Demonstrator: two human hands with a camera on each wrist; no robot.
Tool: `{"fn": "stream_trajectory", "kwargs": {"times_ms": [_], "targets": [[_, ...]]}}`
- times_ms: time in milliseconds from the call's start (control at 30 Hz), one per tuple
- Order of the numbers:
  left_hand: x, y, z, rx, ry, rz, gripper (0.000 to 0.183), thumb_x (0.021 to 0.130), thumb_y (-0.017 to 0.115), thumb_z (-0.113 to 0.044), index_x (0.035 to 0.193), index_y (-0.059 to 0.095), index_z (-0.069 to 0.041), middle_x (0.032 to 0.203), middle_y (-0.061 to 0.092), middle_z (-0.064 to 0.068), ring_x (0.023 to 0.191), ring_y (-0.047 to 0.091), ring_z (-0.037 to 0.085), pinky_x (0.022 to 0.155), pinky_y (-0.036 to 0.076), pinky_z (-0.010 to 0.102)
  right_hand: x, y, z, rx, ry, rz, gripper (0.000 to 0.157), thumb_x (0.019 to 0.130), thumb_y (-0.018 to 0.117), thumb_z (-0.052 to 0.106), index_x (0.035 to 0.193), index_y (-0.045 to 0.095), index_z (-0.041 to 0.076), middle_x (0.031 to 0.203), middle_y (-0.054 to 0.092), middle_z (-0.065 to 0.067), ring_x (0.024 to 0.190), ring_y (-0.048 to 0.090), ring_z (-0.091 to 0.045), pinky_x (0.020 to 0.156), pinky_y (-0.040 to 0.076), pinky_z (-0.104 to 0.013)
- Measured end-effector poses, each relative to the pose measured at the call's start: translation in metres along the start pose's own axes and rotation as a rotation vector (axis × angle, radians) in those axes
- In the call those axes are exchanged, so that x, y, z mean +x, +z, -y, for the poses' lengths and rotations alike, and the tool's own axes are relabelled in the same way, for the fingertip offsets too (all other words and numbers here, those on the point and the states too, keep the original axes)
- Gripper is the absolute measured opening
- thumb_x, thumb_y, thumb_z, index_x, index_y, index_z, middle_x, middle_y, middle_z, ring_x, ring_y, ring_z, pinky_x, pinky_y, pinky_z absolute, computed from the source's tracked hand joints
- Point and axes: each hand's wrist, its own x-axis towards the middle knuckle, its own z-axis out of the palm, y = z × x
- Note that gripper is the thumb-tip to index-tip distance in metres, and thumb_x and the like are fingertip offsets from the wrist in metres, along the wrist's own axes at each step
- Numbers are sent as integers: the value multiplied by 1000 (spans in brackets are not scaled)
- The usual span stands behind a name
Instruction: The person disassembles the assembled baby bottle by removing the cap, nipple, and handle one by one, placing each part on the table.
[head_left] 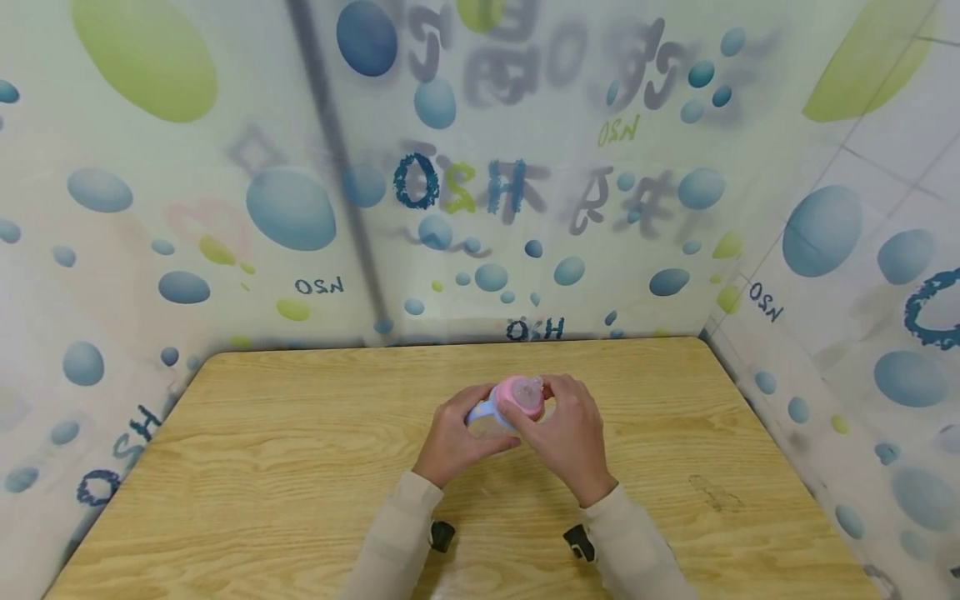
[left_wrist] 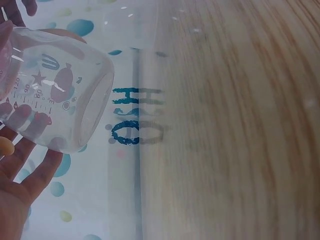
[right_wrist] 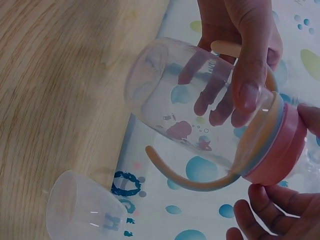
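A clear baby bottle [right_wrist: 175, 95] with printed pink shapes, a pink collar [right_wrist: 282, 145] and curved side handles is held up above the table, tilted. The clear teat [head_left: 530, 392] points toward the right hand. My left hand [head_left: 457, 437] grips the bottle's body, its fingers behind the transparent wall and its thumb across the near side in the right wrist view. My right hand [head_left: 570, 429] pinches the pink collar with thumb and fingertips. In the left wrist view the bottle's measuring scale and base show, and the bottle looks empty.
A translucent cup-shaped cap [right_wrist: 85, 210] stands on the wood-grain table [head_left: 300, 442]. Walls covered with printed film [head_left: 487, 242] enclose the table at the back and sides. A faint drawn outline [head_left: 716, 493] marks the tabletop on the right.
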Motion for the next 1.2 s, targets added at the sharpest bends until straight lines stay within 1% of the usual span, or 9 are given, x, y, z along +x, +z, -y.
{"fn": "stream_trajectory", "kwargs": {"times_ms": [267, 400, 500, 567, 700, 800, 933, 1067, 1200], "targets": [[1, -2, -2, 16, 18, -6, 68, 68, 94, -25, 129, 65, -20, 126, 65, -8, 107, 62, 13, 89, 54, 36, 2, 1, -4, 90, -40, 59, 47, 80, 82, 44, 106, 68, 7, 95, 59, -1, 89, 51, -18, 72, 45, -37], [1, -2, 0, 4, 21, -2, 68, 69, 93, -31, 129, 64, -20, 126, 65, -8, 108, 62, 12, 89, 54, 36, 4, 0, -5, 144, -77, 101, 47, 82, 82, 40, 112, 68, 7, 102, 59, -2, 92, 52, -18, 76, 49, -43], [0, -3, 0, -13, 23, 1, 67, 69, 92, -33, 129, 64, -20, 126, 65, -7, 109, 62, 13, 90, 54, 37, 5, 0, -6, 195, -104, 130, 47, 83, 82, 34, 117, 67, 6, 108, 58, -3, 94, 54, -18, 80, 50, -46], [0, -3, 0, -17, 22, -2, 67, 69, 93, -32, 129, 65, -20, 125, 65, -6, 109, 62, 13, 90, 53, 38, 6, -1, -6, 229, -113, 151, 48, 83, 82, 30, 121, 66, 5, 110, 57, -4, 96, 55, -18, 82, 50, -46], [0, -3, -5, -17, 16, -7, 69, 67, 94, -25, 129, 65, -15, 125, 66, -1, 109, 62, 16, 91, 53, 40, 8, -2, -6, 278, -115, 187, 49, 84, 81, 22, 125, 63, 4, 114, 56, -7, 101, 55, -20, 87, 48, -46], [1, -3, -5, -9, 20, -6, 69, 68, 93, -27, 130, 64, -15, 126, 65, -2, 110, 62, 15, 91, 53, 39, 10, -3, -5, 318, -112, 211, 49, 84, 80, 17, 127, 62, 1, 117, 54, -9, 105, 55, -23, 92, 47, -48], [2, -2, -1, 11, 39, -1, 69, 69, 92, -35, 131, 64, -20, 126, 64, -7, 110, 61, 12, 91, 53, 37, 11, -4, -6, 357, -118, 232, 50, 83, 78, 10, 129, 61, 0, 121, 53, -10, 109, 55, -25, 96, 46, -51], [2, -2, -1, 21, 54, 2, 69, 70, 92, -34, 131, 64, -19, 127, 65, -6, 112, 61, 13, 91, 53, 38, 12, -5, -9, 382, -118, 250, 53, 82, 76, 5, 132, 59, 1, 125, 52, -11, 112, 55, -25, 96, 47, -50], [2, -1, -1, 12, 66, 3, 68, 70, 92, -32, 130, 64, -18, 126, 65, -6, 112, 61, 13, 92, 52, 37, 13, -4, -12, 412, -118, 271, 54, 81, 72, 0, 134, 58, 3, 128, 52, -11, 110, 54, -24, 90, 49, -43]]}}
